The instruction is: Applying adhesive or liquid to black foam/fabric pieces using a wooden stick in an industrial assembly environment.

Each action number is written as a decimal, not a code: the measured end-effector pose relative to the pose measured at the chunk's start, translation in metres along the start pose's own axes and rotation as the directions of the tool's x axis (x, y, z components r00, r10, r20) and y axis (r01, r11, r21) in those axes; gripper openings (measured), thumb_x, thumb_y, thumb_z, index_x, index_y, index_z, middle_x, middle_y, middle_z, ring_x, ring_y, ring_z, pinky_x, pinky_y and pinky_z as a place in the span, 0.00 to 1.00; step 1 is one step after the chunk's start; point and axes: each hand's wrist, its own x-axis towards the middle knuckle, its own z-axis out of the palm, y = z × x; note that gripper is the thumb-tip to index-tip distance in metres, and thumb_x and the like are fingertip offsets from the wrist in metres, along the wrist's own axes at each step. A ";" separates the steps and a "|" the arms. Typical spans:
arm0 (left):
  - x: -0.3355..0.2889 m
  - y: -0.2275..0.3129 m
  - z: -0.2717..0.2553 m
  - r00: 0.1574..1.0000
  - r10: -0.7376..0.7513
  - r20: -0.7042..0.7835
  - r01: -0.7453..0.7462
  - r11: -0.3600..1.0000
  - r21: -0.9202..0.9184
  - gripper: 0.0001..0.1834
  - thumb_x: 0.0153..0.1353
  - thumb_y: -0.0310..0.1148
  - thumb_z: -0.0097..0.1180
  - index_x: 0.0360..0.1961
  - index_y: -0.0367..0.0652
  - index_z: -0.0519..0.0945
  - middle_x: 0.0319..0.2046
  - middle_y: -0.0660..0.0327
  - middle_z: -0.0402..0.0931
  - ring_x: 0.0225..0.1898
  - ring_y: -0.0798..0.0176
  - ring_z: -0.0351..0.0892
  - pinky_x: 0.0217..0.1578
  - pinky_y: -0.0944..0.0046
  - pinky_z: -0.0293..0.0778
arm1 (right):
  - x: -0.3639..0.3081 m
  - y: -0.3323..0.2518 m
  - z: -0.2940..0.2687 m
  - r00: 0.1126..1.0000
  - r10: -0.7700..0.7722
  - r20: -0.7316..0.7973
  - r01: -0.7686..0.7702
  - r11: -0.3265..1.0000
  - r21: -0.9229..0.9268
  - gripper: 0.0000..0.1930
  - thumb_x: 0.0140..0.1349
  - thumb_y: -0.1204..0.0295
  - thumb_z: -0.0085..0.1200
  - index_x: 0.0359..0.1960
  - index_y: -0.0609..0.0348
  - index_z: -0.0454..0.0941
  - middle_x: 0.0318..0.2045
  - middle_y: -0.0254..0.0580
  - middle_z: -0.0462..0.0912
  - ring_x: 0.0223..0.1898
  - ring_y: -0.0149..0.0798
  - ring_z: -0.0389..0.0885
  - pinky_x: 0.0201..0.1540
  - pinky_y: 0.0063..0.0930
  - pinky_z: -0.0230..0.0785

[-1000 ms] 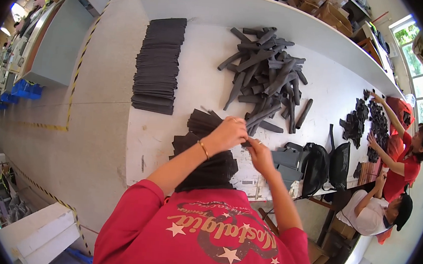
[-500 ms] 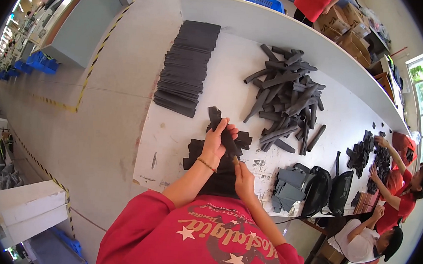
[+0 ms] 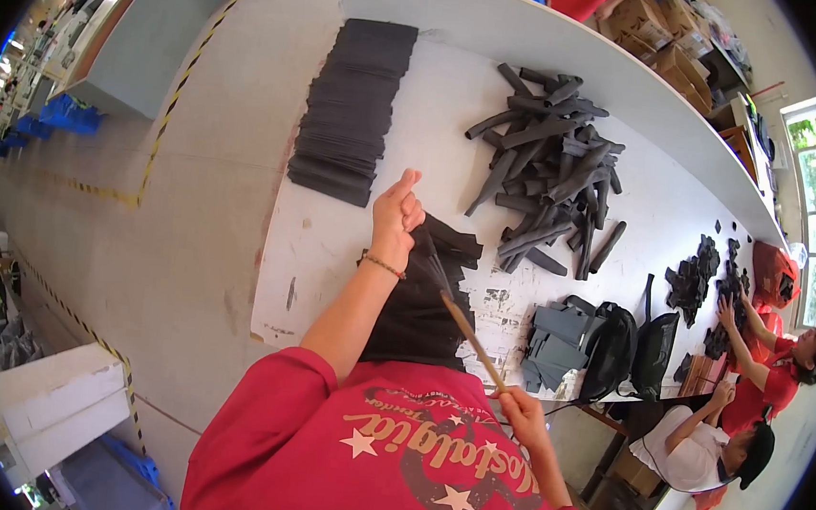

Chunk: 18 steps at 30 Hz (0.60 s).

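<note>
My left hand (image 3: 397, 222) is closed, pinching the end of a dark fabric strip (image 3: 434, 265) above the table's near part. The strip runs slantwise from that hand towards the tip of a thin wooden stick (image 3: 473, 341). My right hand (image 3: 522, 415), low and to the right, is closed around the stick's other end. Whether the stick's tip is still inside the fabric is too blurred to tell. Below the hands, black fabric pieces (image 3: 403, 324) lie in a layered heap up against my shirt. A neat row of flat black strips (image 3: 353, 107) lies beyond my left hand.
A loose pile of dark fabric tubes (image 3: 554, 166) covers the table's middle. Grey flat pieces (image 3: 559, 342) and black bags (image 3: 616, 353) lie to the right. A raised white board (image 3: 577, 53) edges the far side. Two people (image 3: 771, 389) work at the right end.
My left hand has moved up and left, while my right hand has drawn down and right. Much more of the wooden stick shows out of the fabric now.
</note>
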 end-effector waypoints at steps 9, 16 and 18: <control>-0.028 -0.062 0.018 0.979 -0.151 -0.136 0.120 0.969 -0.215 0.17 0.65 0.43 0.53 0.41 0.37 0.75 0.14 0.70 0.65 0.13 0.76 0.59 0.16 0.74 0.54 | 0.147 -0.063 0.065 0.790 -0.432 -0.436 0.513 0.855 0.083 0.10 0.60 0.72 0.59 0.42 0.60 0.78 0.18 0.22 0.68 0.19 0.18 0.61 0.20 0.17 0.51; -0.072 -0.040 0.038 0.660 -0.352 0.664 -0.131 0.816 0.563 0.18 0.66 0.42 0.50 0.47 0.38 0.77 0.32 0.65 0.75 0.29 0.75 0.72 0.31 0.76 0.69 | 0.158 -0.085 0.012 0.777 -0.446 -0.444 0.473 0.879 -0.054 0.10 0.60 0.69 0.60 0.30 0.65 0.79 0.18 0.27 0.74 0.22 0.20 0.65 0.24 0.18 0.58; -0.079 -0.034 0.039 0.703 -0.587 0.401 0.153 0.676 0.721 0.16 0.67 0.42 0.48 0.42 0.38 0.77 0.26 0.67 0.72 0.24 0.77 0.69 0.26 0.75 0.66 | 0.160 -0.098 -0.001 0.827 -0.348 -0.441 0.392 0.920 0.011 0.10 0.59 0.68 0.60 0.28 0.64 0.78 0.17 0.25 0.71 0.21 0.18 0.63 0.21 0.18 0.54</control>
